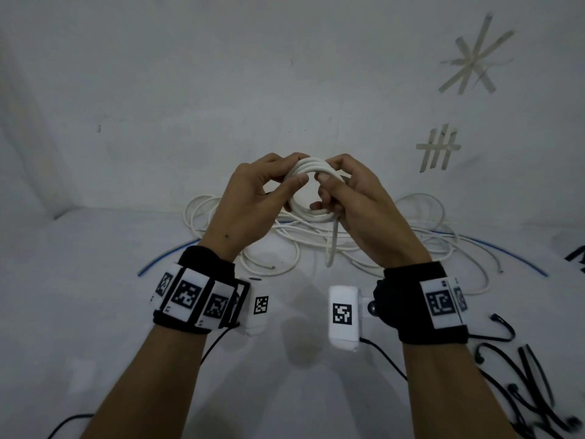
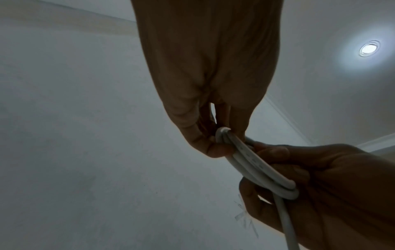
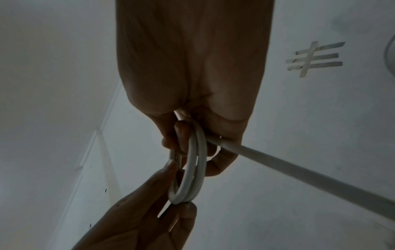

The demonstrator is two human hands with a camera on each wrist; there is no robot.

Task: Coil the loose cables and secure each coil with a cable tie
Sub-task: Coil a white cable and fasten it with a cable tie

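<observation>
- White coil (image 1: 311, 188) held above the tabletop (image 1: 95, 296), between both hands, over the loose cables (image 1: 285, 236).
- Left hand (image 1: 253, 201) fingers pinching the coil's left side; right hand (image 1: 357, 201) fingers curled round its right side.
- Free tail (image 1: 332, 245) hanging below the right hand.
- Recommended: keep loops stacked and even, pinch firm, wind in the tail before reaching for a black tie (image 1: 531, 391).
</observation>
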